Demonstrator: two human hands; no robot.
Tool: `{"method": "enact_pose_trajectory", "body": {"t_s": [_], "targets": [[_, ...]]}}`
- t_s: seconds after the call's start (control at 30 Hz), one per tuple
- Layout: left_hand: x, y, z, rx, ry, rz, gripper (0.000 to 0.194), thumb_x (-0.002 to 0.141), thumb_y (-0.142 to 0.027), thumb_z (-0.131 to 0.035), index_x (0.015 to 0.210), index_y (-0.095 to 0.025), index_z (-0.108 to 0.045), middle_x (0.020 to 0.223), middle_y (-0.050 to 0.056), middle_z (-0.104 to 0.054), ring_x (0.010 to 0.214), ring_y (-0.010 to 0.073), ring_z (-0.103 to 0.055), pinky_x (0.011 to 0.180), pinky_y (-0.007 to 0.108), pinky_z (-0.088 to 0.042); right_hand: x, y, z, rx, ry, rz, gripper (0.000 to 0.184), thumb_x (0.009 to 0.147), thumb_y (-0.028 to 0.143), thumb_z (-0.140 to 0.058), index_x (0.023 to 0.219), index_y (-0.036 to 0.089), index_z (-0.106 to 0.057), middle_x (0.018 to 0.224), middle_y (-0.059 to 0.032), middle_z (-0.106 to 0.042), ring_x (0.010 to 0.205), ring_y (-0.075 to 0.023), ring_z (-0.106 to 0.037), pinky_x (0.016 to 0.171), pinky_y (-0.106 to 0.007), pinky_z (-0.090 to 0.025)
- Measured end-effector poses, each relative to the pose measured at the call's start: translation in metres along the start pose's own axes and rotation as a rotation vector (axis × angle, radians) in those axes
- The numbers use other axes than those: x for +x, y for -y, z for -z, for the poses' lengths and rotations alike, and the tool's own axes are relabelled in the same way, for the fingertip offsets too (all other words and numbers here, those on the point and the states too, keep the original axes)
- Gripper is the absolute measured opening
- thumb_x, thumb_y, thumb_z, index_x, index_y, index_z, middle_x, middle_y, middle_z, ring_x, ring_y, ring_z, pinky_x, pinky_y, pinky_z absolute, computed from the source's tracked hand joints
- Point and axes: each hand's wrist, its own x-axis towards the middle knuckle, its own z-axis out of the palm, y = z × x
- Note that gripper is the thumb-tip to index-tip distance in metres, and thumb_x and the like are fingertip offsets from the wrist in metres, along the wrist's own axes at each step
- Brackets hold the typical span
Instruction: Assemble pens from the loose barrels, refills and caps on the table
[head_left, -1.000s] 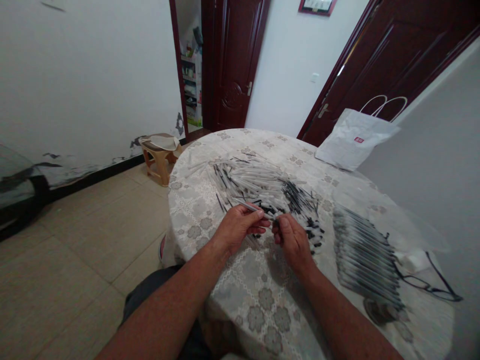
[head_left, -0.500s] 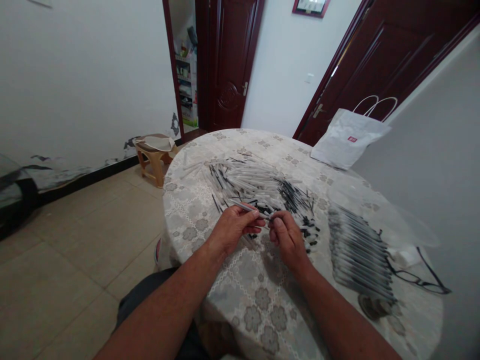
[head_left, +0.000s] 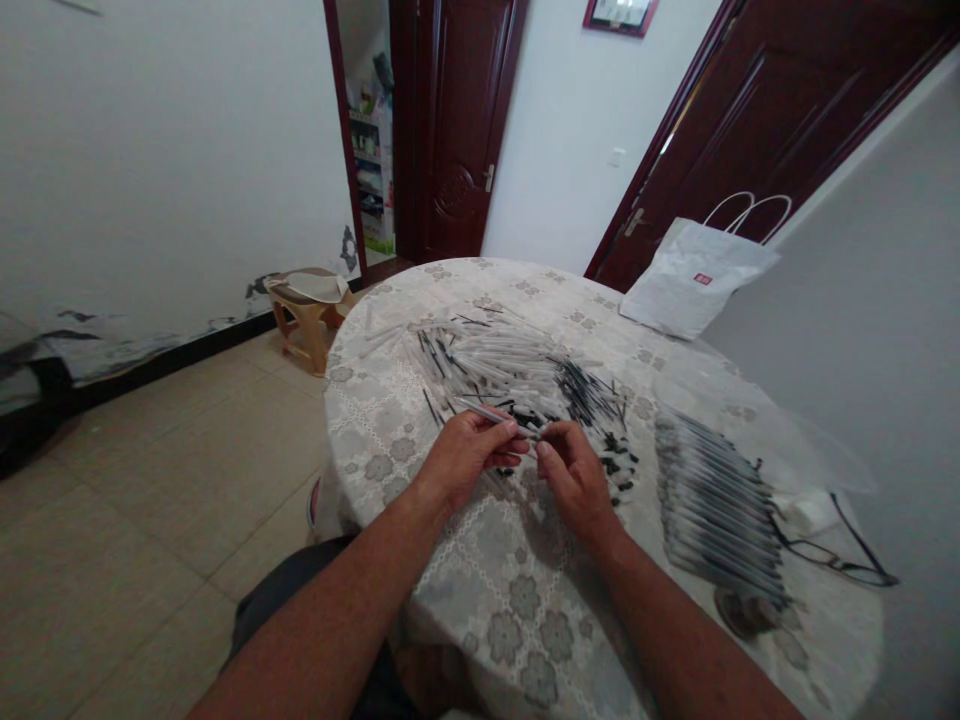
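Observation:
My left hand (head_left: 480, 443) is closed around a pen (head_left: 484, 408) with a pale, see-through barrel, its far end pointing up and left. At the pen's near end, the thumb and forefinger of my right hand (head_left: 571, 465) pinch together; whatever lies between them is too small to make out. Just beyond my hands is a heap of pale pen barrels (head_left: 502, 355). Black refills (head_left: 589, 390) lie in a bunch to its right, and small black pen parts (head_left: 619, 465) are scattered beside my right hand.
Rows of finished-looking pens (head_left: 720, 500) lie at the right, near eyeglasses (head_left: 840, 560) and a dark round object (head_left: 746, 612). A white paper bag (head_left: 697, 275) stands at the table's back right. A stool (head_left: 307, 310) is beyond the tablecloth (head_left: 525, 620) at left.
The fingers of my right hand have shifted slightly at the pen's end, the thumb now more extended. My left hand keeps its hold on the pen, almost still.

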Motion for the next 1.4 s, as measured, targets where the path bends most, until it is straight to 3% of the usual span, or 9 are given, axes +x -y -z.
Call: {"method": "enact_pose_trajectory", "body": {"t_s": [0.1,0.27,0.53,0.83,0.9,1.03,1.13,1.3,1.4], "targets": [[0.000,0.001,0.001,0.003,0.008,0.004,0.032,0.075,-0.032,-0.086,0.091,-0.014,-0.065,0.081,0.005,-0.073,0.074,0.0189,-0.075,0.066,0.029,-0.061,-0.001,0.005,0.001,-0.066,0.020,0.007,0.024,0.101,0.044,-0.049,0.095,0.023,-0.057,0.073,0.0023,-0.058,0.065,-0.0156,-0.054,0.063,-0.027,-0.042],[0.000,0.002,0.002,0.025,0.032,0.015,0.033,0.075,-0.034,-0.086,0.091,-0.014,-0.065,0.081,0.006,-0.074,0.076,0.0201,-0.076,0.068,0.029,-0.061,0.000,0.007,-0.002,0.048,0.087,-0.041,0.045,0.105,0.048,-0.038,0.070,0.023,-0.050,0.061,0.0019,-0.053,0.057,-0.0146,-0.050,0.057,-0.028,-0.039],[-0.002,0.000,0.000,0.041,0.012,-0.008,0.034,0.075,-0.036,-0.086,0.092,-0.015,-0.065,0.080,0.006,-0.074,0.075,0.0204,-0.075,0.068,0.030,-0.061,-0.001,0.000,0.000,0.063,0.005,-0.002,0.024,0.101,0.046,-0.049,0.099,0.023,-0.057,0.071,0.0028,-0.058,0.062,-0.0153,-0.054,0.059,-0.027,-0.043],[-0.002,-0.002,0.000,0.045,0.010,0.001,0.035,0.073,-0.036,-0.087,0.090,-0.015,-0.065,0.079,0.006,-0.074,0.075,0.0210,-0.075,0.067,0.031,-0.061,-0.002,0.006,-0.006,0.154,0.101,-0.050,0.036,0.106,0.047,-0.037,0.081,0.024,-0.051,0.063,0.0028,-0.052,0.055,-0.0152,-0.049,0.055,-0.028,-0.041],[-0.002,-0.002,0.000,0.071,0.005,-0.009,0.032,0.075,-0.036,-0.085,0.089,-0.015,-0.066,0.080,0.006,-0.074,0.075,0.0210,-0.075,0.068,0.032,-0.061,-0.002,0.005,-0.006,0.135,0.093,-0.043,0.034,0.105,0.049,-0.039,0.087,0.024,-0.054,0.066,0.0024,-0.055,0.057,-0.0153,-0.051,0.056,-0.028,-0.042],[-0.003,-0.010,0.000,0.263,0.038,-0.058,0.028,0.079,-0.039,-0.081,0.086,-0.014,-0.071,0.077,0.007,-0.074,0.072,0.0198,-0.073,0.067,0.030,-0.059,0.000,0.008,-0.002,-0.024,0.057,0.029,0.029,0.100,0.047,-0.052,0.114,0.023,-0.060,0.084,-0.0013,-0.067,0.069,-0.0164,-0.060,0.063,-0.027,-0.047],[-0.002,-0.023,0.005,0.416,0.050,-0.103,0.029,0.083,-0.043,-0.076,0.083,-0.014,-0.074,0.079,0.009,-0.076,0.068,0.0177,-0.071,0.063,0.026,-0.056,0.002,0.011,0.003,-0.135,0.029,0.067,0.025,0.100,0.043,-0.052,0.105,0.022,-0.065,0.084,-0.0022,-0.069,0.071,-0.0166,-0.062,0.066,-0.027,-0.047],[0.004,-0.049,0.027,0.581,-0.199,-0.316,0.026,0.087,-0.044,-0.070,0.087,-0.018,-0.074,0.084,0.006,-0.076,0.064,0.0148,-0.065,0.060,0.025,-0.052,0.010,0.004,0.015,-0.189,-0.122,0.022,0.027,0.100,0.044,-0.052,0.104,0.022,-0.067,0.079,-0.0019,-0.068,0.070,-0.0178,-0.062,0.065,-0.028,-0.046],[0.008,-0.050,0.040,0.861,-0.206,-0.414,0.016,0.085,-0.035,-0.072,0.090,-0.021,-0.076,0.081,0.004,-0.074,0.068,0.0165,-0.064,0.068,0.027,-0.050,0.013,-0.002,0.020,-0.217,-0.180,0.022,0.029,0.099,0.045,-0.054,0.108,0.021,-0.068,0.083,-0.0033,-0.071,0.072,-0.0187,-0.063,0.065,-0.029,-0.046]]}}
